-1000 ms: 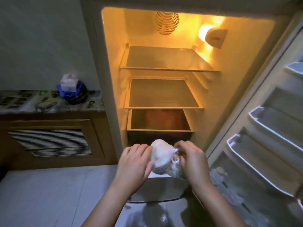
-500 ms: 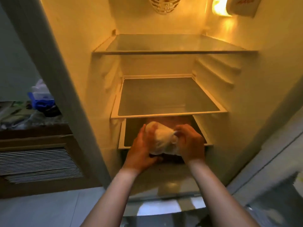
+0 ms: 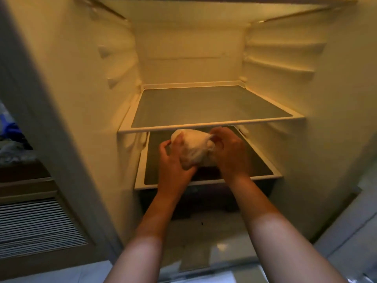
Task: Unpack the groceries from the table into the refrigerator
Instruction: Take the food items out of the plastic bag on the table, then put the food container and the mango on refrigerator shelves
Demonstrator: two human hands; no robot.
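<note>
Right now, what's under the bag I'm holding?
The lower glass shelf lies beneath the bag. Left hand and right hand cover whether it touches.

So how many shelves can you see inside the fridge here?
3: the top shelf, only its edge in frame; the middle shelf; the lower shelf under the bag. Others may lie out of frame.

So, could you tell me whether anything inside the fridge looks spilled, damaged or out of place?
Nothing stands out. The shelf sits level and bare, and both hands, left hand and right hand, hold the bag intact.
</note>
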